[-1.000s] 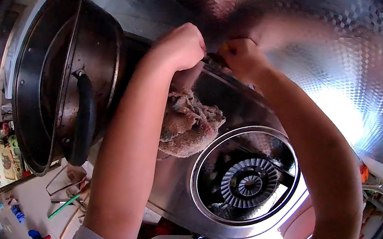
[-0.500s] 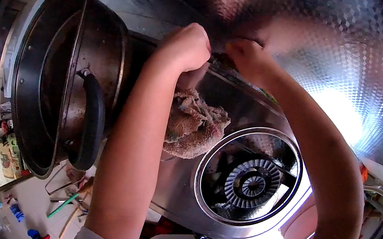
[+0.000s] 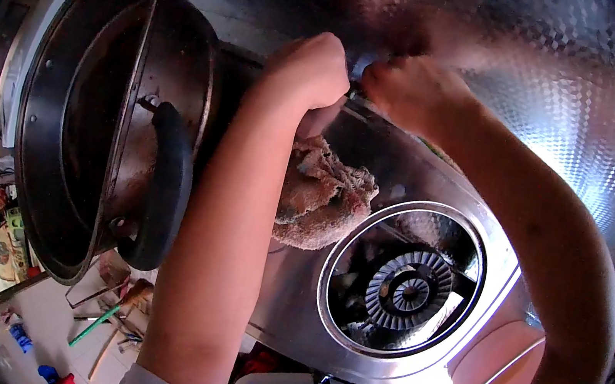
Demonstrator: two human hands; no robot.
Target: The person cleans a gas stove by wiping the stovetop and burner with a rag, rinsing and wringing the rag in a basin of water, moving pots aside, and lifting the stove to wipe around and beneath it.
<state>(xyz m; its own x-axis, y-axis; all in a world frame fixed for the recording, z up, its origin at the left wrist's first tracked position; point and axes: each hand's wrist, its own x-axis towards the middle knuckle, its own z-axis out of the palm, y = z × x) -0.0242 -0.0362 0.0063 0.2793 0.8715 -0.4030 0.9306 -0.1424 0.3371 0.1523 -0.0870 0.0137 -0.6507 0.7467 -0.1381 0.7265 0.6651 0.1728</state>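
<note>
A sheet of patterned metal [image 3: 582,112] rises behind the stove [image 3: 294,291], whose steel top runs beneath the person's forearms. Beyond the left forearm is a big dark pot [image 3: 177,58], its opening turned away from the stove and its black handle [image 3: 167,197] near that arm. A pink bowl [image 3: 483,363] shows low down on the right, past the stove's corner.

The burner [image 3: 412,293] sits uncovered within a shiny ring [image 3: 325,272], with no pan over it. A crumpled brown cloth [image 3: 329,203] lies on the steel between the left forearm and the ring, out of both hands. Both hands are occupied at the stove's back edge; nothing there can be judged finished, since the fingers hide the spot.

The left hand [image 3: 310,68] is curled nearly into a fist, and whether it has hold of anything cannot be told. The right hand [image 3: 414,89] is bent inward, just beside it, its fingers folded; what they pinch or press is also hidden. The back edge runs right under the grip, while the cloth lies nearer the body, close below the left hand, and the burner is farther off.
</note>
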